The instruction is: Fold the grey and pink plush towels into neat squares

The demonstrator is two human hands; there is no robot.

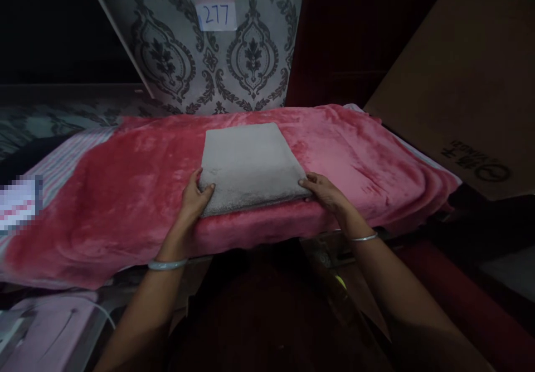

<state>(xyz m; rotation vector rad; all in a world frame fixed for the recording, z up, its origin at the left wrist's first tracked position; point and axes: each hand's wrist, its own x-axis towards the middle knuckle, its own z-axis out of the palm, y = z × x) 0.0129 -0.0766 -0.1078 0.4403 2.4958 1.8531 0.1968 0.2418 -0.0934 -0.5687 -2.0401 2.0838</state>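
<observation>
A grey folded towel [254,163] with a soft, fuzzy surface lies on a red plush blanket [150,193]. My left hand [195,196] grips its near left corner, thumb on top and fingers along the left side. At the near right corner, my right hand [321,189] pinches the edge between thumb and fingers. The fingertips under the towel are partly hidden. Each wrist wears a bangle.
The blanket covers a table, with a striped cloth [71,160] showing at the left. A large cardboard box [468,82] leans on the right. Behind stands a patterned wall [251,82] with a paper label [216,14] reading 277. A pink stool-like object [58,327] is at lower left.
</observation>
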